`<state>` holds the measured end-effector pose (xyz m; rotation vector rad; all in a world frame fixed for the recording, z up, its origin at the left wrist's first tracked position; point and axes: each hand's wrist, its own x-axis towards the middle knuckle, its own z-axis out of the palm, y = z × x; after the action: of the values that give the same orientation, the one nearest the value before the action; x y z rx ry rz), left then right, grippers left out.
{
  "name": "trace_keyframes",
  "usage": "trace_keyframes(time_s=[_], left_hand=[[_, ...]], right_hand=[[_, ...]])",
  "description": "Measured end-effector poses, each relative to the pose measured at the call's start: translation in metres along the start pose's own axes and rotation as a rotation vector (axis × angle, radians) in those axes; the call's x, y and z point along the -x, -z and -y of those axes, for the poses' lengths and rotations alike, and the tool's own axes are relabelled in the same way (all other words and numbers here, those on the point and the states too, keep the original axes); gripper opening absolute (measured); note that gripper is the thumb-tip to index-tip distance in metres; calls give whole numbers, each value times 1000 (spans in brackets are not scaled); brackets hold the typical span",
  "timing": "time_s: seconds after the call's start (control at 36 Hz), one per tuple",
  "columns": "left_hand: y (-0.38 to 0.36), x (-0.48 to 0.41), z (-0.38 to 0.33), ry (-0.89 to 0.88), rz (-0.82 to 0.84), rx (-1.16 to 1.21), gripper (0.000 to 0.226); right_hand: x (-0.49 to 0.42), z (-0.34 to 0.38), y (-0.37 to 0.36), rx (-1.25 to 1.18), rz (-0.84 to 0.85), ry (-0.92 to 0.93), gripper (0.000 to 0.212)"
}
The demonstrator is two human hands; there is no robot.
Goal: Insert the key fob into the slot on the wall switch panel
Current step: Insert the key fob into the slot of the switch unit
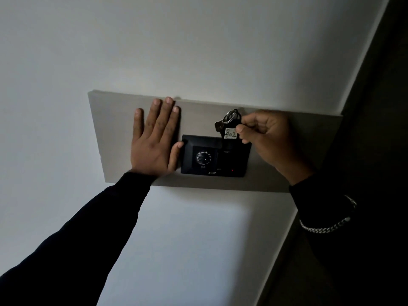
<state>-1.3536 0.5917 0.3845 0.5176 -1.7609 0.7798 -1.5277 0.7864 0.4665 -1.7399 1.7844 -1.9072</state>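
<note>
left hand (154, 140) flat beside switch panel (215, 155) | wall above bare

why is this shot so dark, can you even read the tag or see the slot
Head view: the room is dim, so the black switch panel shows little detail and the slot cannot be made out. The key fob tag, pinched by the right hand, reads 402. A small red light glows. The left hand lies flat, slightly blurred at the wrist. Wide-angle lens tilts the wall lines.
</note>
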Motion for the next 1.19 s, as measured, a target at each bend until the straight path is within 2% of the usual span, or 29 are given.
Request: trace_keyframes(time_s=[0.17, 0.33, 0.64, 0.83, 0.94, 1.11, 1.19], left_hand=[[1, 0, -1, 4, -9, -29, 68], [1, -1, -2, 7, -2, -44, 69], [-1, 6, 3, 8, -36, -103, 69], [2, 4, 1, 1, -21, -121, 70], [3, 4, 1, 1, -18, -122, 69], [1, 4, 2, 4, -13, -129, 70], [0, 5, 2, 5, -28, -123, 70]], right_hand=[[6, -9, -1, 1, 36, 13, 11], [10, -21, -4, 95, -28, 97, 18], [12, -7, 9, 470, 25, 365, 52], [-6, 10, 8, 588, 130, 482, 27], [-15, 15, 8, 607, 110, 538, 12], [-19, 9, 4, 471, 37, 557, 21], [-18, 8, 0, 479, 21, 571, 19]])
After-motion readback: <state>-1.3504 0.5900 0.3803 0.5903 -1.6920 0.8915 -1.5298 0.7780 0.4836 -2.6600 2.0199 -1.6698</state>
